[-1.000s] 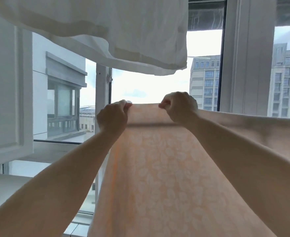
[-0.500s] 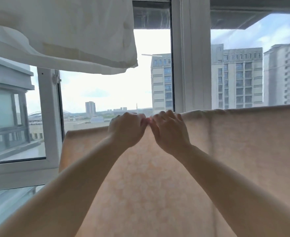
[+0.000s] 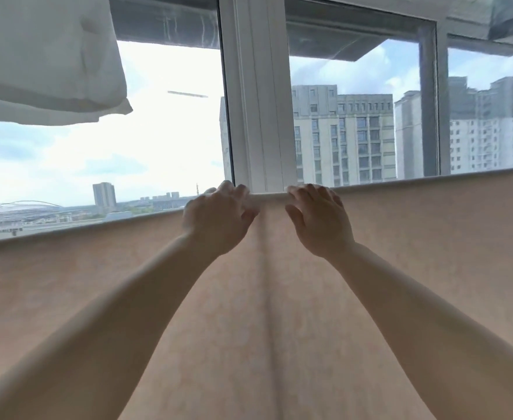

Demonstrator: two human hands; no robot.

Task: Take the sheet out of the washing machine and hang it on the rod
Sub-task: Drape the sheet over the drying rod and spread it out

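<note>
**A:** Where's the sheet (image 3: 400,253) now?

**B:** Draped over the rod (image 3: 269,195), its fold running the width of the view in front of the window frame (image 3: 258,101). A short bare stretch of rod shows between the two hands; everywhere else the cloth covers it.

**A:** And the hands?

**B:** Left hand (image 3: 219,219) has its fingers hooked over the top at the fold, thumb toward the gap. Right hand (image 3: 319,219) rests on the fold just beside it, fingers bent over the top edge. Whether either grip truly pinches cloth or only bears on it — I cannot tell from behind.

**A:** How will it handle?

**B:** Thin, limp, peach cloth with a faint pattern; light comes through it, so I'd judge it light, though likely damp and a bit clingy. It won't push — it bunches. There's a vertical crease below the gap.

**A:** So where to take hold?

**B:** Along the top fold, drawing outward with each hand. Pulling down on one side only could drag it off the rod.

**A:** That white cloth (image 3: 46,56) overhead?

**B:** Hanging upper left, well apart.
</note>
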